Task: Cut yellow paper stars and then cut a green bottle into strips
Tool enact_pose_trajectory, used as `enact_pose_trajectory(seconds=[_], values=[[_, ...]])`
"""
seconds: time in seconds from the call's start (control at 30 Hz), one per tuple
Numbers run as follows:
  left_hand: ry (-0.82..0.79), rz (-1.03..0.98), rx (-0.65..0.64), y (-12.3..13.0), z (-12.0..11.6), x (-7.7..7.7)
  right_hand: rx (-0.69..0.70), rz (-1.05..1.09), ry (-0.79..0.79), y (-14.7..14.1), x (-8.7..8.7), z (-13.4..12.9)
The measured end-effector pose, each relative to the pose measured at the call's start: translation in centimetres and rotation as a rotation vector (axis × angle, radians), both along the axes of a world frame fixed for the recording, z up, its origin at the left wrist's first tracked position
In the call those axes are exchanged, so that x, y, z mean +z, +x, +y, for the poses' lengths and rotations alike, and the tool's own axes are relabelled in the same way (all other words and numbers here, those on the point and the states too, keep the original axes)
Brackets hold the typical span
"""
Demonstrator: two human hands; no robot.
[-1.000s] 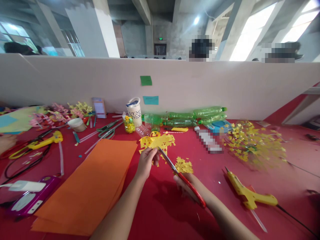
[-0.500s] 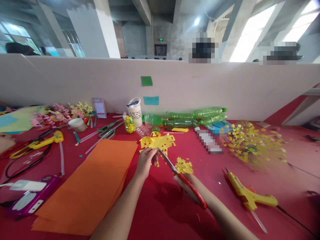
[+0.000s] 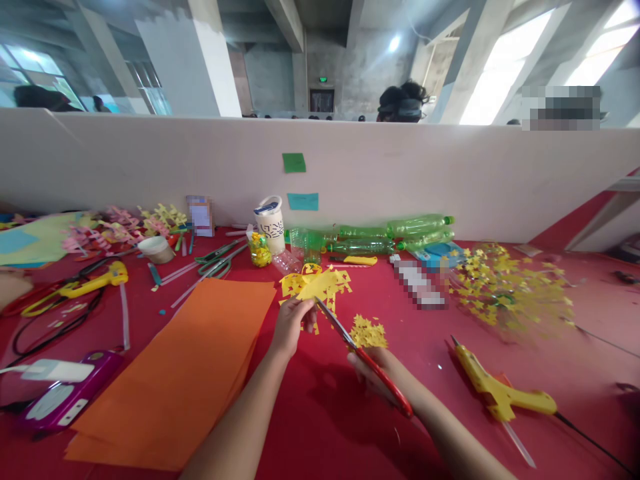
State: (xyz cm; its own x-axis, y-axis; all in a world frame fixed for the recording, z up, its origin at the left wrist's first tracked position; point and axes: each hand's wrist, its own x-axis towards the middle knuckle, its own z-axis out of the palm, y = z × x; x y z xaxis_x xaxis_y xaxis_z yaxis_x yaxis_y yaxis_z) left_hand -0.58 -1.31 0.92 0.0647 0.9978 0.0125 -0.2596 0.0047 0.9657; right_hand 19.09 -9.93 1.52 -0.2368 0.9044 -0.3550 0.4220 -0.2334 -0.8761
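Between the thumb and fingers of my left hand (image 3: 290,328) is a piece of yellow paper (image 3: 317,287), its far end slanting up to the right. My right hand (image 3: 389,360) grips red-handled scissors (image 3: 384,375), whose blade tips reach the paper's near edge beside my left fingertips. Behind the held piece lie yellow paper scraps (image 3: 342,277) with cut-out holes. A heap of small yellow paper stars (image 3: 368,327) rests just beyond my right hand. How far apart the blades stand is hard to make out.
Orange sheets (image 3: 190,373) lie left, near a purple device (image 3: 75,393). A yellow glue gun (image 3: 500,387) is at right, below a star-decorated bunch (image 3: 500,287). Green bottles (image 3: 365,245), a cutter (image 3: 360,261) and a white cup (image 3: 270,227) line the back before a partition (image 3: 200,160).
The yellow paper in my left hand has turned, and its far end now angles up to the right. Both hands and the scissors are almost in the same place.
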Motion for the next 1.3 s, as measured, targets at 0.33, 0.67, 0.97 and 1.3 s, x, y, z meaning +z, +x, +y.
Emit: enact_pose_trajectory(seconds=[0.33,0.67,0.97,1.3], values=[[0.011,0.012,-0.062,0.5,-0.5,0.2,0.002,0.091,-0.010,-0.5,1.0,-0.6],[0.003,0.054,-0.115,0.9,-0.9,0.0,0.007,0.137,0.007,-0.7,1.2,-0.8],[-0.004,0.013,-0.127,0.9,-0.8,-0.2,0.039,0.136,0.032,-0.6,1.4,-0.7],[-0.029,0.024,-0.127,0.9,-0.9,0.1,-0.021,0.106,-0.039,-0.7,0.4,-0.7]])
